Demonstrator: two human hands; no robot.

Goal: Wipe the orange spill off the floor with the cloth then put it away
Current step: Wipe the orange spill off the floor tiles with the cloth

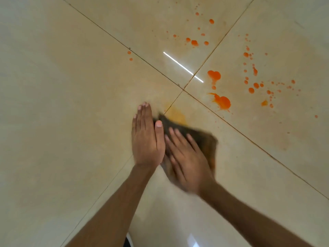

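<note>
A dark brown cloth (203,138) lies flat on the beige tiled floor (71,104), blurred by motion. My right hand (187,157) presses on it with fingers spread and straight. My left hand (146,136) lies flat on the floor beside the cloth's left edge, fingers straight, thumb touching the cloth. Just beyond the cloth is a pale orange smear (177,115). Bright orange blobs (222,102) and several small orange drops (256,85) are scattered over the tiles further right and farther away.
Dark grout lines cross at a tile corner (183,90) just beyond the hands. A bright light reflection (183,67) streaks the glossy floor. Two small orange drops (130,56) sit to the far left of the spill.
</note>
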